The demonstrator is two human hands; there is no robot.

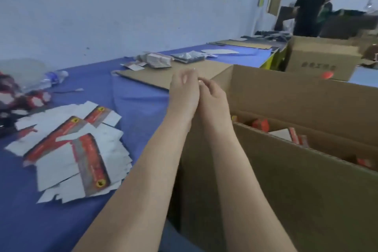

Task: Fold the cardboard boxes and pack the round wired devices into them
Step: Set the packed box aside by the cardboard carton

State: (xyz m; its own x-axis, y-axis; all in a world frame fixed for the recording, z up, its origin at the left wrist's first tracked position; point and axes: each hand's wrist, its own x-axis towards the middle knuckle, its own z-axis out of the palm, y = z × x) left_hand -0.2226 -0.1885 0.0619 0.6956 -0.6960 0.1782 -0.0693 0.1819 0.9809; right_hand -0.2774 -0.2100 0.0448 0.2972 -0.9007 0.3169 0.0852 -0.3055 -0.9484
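My left hand (183,93) and my right hand (213,97) are stretched forward side by side, touching each other, above the near left corner of a big brown carton (286,180). I see nothing held in either; the palms are turned away. A loose pile of flat, unfolded box blanks (71,149), white with red and grey print, lies on the blue table (139,104) to the left of my arms. Inside the carton are small red packed boxes (294,137). A blurred red, white and black heap (14,100) lies at the far left edge.
A flat cardboard sheet (161,76) lies beyond my hands. A plastic bottle (54,77) lies at the back left, and small packets (157,59) further back. A second carton (321,59) stands behind the first. Two people (308,10) stand at the back right.
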